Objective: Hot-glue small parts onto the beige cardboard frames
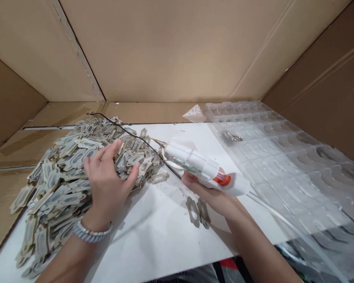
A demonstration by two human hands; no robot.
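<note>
My left hand (107, 179) hovers over or rests on the right part of a big pile of metal frame-shaped pieces (73, 153), its fingers spread and apart; whether it touches them I cannot tell. My right hand (208, 194) is wrapped round a white glue gun (191, 159) with an orange part near its back. The gun's thin metal nozzle (158, 142) points left toward the pile's edge. From its back runs a long translucent glue stick (271, 210). Two metal frame pieces (192, 212) lie side by side on the white board (153, 236), below my right hand.
Clear plastic compartment trays (253, 151) stand at the right, with small metal parts (234, 136) at their left edge. A black cord (129, 133) crosses the pile toward the gun. A clear plastic bag piece (194, 113) lies at the back. Cardboard walls (177, 51) enclose the work area.
</note>
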